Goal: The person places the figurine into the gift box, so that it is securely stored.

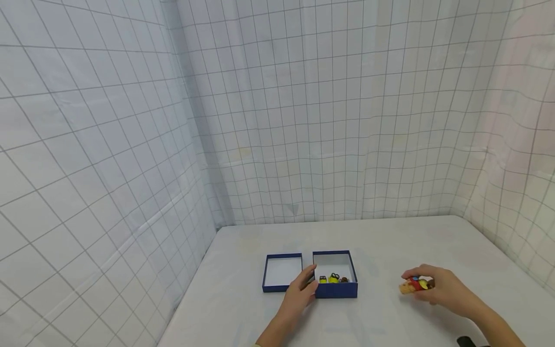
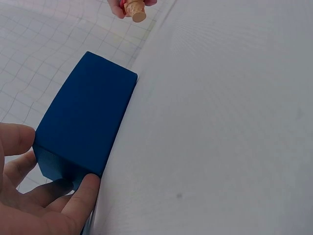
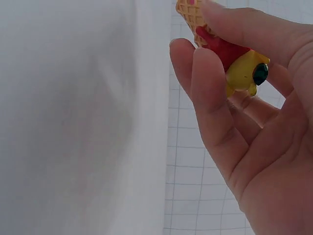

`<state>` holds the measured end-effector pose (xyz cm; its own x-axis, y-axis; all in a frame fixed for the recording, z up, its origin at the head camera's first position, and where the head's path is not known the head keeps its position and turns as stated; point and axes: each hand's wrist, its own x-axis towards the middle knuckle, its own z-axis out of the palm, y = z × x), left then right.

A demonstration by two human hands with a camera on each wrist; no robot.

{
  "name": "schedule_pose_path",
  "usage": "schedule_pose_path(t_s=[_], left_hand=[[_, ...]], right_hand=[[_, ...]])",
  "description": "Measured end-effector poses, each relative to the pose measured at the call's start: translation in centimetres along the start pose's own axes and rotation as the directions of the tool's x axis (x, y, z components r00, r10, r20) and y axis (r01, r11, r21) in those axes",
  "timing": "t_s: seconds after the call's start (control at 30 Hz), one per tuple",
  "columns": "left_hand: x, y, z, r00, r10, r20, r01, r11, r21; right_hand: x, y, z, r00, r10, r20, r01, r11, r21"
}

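Note:
My left hand [image 1: 297,295] grips the left end of a dark blue open box [image 1: 336,290], its digits spread over the end wall and corners in the left wrist view. Two small yellow figures [image 1: 333,278] with big round eyes and a small brown piece [image 1: 344,279] show inside the box along its near wall. Off to the right, my right hand [image 1: 446,290] pinches a toy figure [image 3: 239,71] between thumb and fingers. The figure has a yellow head, a dark green eye, a red middle and a tan waffle-patterned cone [image 3: 194,14]. Part of it is hidden by the fingers.
A shallow blue-edged lid [image 1: 283,271] with a white inside lies just left of the box. All of it rests on a white-covered table [image 1: 243,241]. Behind and at both sides hang white sheets [image 1: 303,120] with a grey grid.

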<state>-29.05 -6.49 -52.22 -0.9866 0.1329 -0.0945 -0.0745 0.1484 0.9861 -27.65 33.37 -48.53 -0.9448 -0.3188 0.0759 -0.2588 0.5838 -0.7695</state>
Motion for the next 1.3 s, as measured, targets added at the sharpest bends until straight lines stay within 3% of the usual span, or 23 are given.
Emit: schedule_pose_path(t_s=[0.3, 0.57, 0.97, 1.13, 1.3], left_hand=[[0.0, -0.1, 0.0, 1.0, 0.003, -0.003, -0.003, 1.0, 0.001], [0.0, 0.1, 0.2, 1.0, 0.001, -0.002, -0.001, 1.0, 0.002], [-0.2, 0.1, 0.3, 1.0, 0.014, -0.008, -0.014, 1.0, 0.01], [-0.2, 0.1, 0.1, 1.0, 0.026, -0.003, -0.026, 1.0, 0.011], [-0.2, 0.2, 0.1, 1.0, 0.028, 0.004, -0.028, 1.0, 0.005]], right_hand=[[1.3, -1.1, 0.9, 0.997, -0.072, -0.031, 0.072, 0.997, 0.028], [2.5, -2.1, 1.7, 0.991, -0.081, -0.109, 0.066, 0.988, -0.136], [3.3, -2.6, 2.1, 0.982, -0.156, -0.102, 0.154, 0.988, -0.027], [3.9, -3.4, 2.4, 0.987, -0.135, -0.089, 0.137, 0.99, 0.018], [4.7, -4.3, 2.7, 0.987, -0.126, -0.103, 0.127, 0.992, 0.0]])
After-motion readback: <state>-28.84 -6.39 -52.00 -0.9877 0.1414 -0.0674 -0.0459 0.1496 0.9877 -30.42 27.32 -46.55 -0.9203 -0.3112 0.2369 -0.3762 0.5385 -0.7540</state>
